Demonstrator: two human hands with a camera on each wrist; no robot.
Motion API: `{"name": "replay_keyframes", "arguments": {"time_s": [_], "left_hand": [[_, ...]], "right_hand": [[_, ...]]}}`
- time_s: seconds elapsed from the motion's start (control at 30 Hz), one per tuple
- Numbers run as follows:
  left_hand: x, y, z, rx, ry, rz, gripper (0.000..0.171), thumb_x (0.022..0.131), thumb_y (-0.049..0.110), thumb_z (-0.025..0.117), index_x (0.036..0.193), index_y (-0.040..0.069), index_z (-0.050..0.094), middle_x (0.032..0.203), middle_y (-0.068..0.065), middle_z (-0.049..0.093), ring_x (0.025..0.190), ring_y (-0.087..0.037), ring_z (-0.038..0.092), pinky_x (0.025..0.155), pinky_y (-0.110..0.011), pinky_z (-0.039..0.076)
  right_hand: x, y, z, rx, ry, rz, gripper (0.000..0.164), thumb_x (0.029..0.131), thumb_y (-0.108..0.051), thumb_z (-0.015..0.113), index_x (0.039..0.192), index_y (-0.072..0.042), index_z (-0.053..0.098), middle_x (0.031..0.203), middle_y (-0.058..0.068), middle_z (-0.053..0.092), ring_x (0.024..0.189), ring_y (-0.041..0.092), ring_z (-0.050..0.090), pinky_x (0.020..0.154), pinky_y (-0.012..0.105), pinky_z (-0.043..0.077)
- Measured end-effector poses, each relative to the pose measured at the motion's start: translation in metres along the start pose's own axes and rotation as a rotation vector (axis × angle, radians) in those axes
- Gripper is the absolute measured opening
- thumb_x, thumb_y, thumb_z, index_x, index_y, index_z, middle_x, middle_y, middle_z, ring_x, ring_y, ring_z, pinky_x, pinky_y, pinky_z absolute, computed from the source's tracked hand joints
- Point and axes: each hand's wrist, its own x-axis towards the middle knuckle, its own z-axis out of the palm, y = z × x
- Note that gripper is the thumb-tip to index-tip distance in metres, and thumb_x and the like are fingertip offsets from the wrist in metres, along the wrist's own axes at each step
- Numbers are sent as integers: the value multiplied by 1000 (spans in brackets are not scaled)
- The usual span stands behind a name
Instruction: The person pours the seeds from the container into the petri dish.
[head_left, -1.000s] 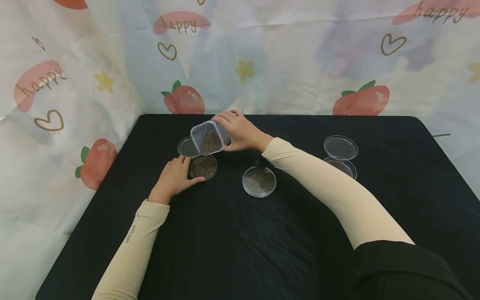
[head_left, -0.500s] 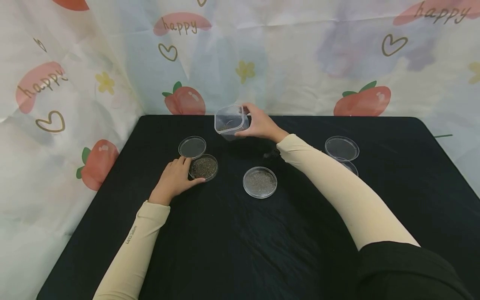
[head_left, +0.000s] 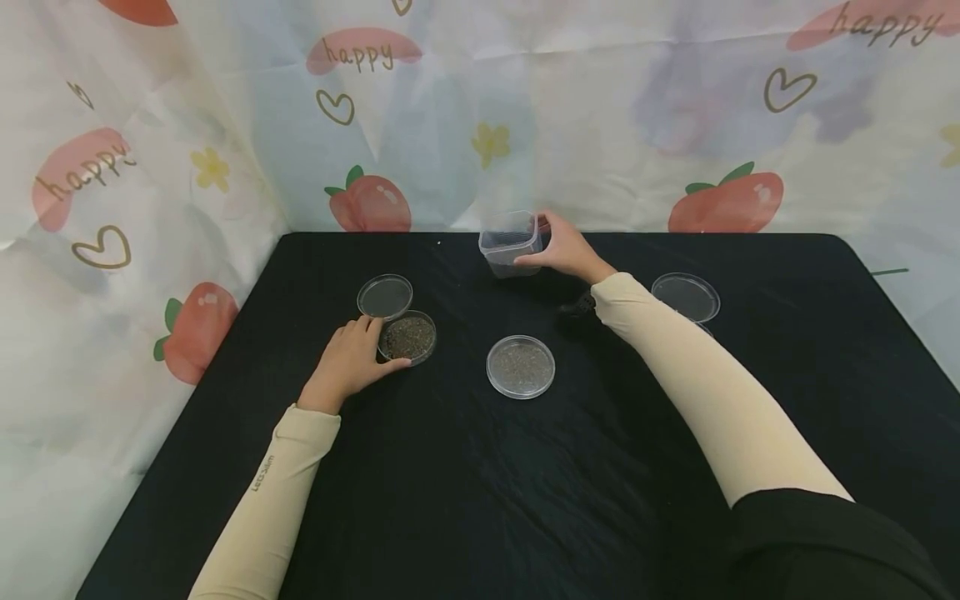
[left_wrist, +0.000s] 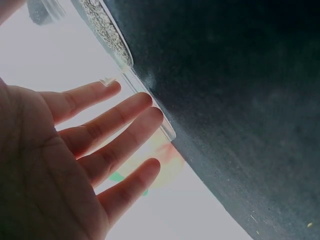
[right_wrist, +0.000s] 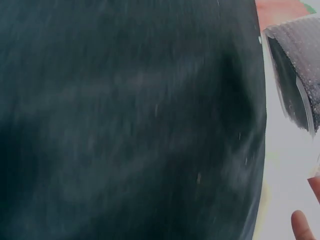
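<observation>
In the head view my left hand (head_left: pixel 348 364) rests at the left side of a petri dish (head_left: pixel 408 337) filled with brown grains, thumb and fingers on either side of it. Its fingers (left_wrist: pixel 120 142) look straight and spread in the left wrist view, beside the dish's edge. My right hand (head_left: pixel 566 250) grips a clear square plastic tub (head_left: pixel 512 242) by its side, near the table's far edge. Some grains stick inside the tub, as the right wrist view shows. Between the hands, nearer the front, sits another petri dish (head_left: pixel 521 367) with a thin grey-brown layer.
Behind the filled dish lies a clear petri dish piece (head_left: pixel 386 297). Another clear round piece (head_left: pixel 686 297) is at the right, with one more partly hidden by the right sleeve (head_left: pixel 697 392). The black-covered table (head_left: pixel 465 500) meets a printed curtain (head_left: pixel 585 108) at the back.
My right hand has carried the tub away from the left dish, rightward and back, and tipped it more upright. The grains seen inside have mostly gone. My left hand has stayed put.
</observation>
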Motion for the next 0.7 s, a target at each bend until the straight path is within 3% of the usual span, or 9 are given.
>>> {"name": "replay_keyframes", "arguments": {"time_s": [0.3,0.7], "left_hand": [[0,0,0,-2,20,14,88,79,61,63,139,0,39,129,-22,50,118,-39,50,103,-53,39],[0,-1,2,-5,22,11,86,79,61,63,136,0,42,127,-21,51,117,-38,50,102,-53,39]], "right_hand": [[-7,20,-12,-5,30,51,55,74,-28,80,107,-1,44,127,18,49,122,35,46,102,53,38],[-19,16,-4,-10,-51,11,70,74,-26,80,129,-1,44,128,16,53,120,32,47,101,51,38]]}}
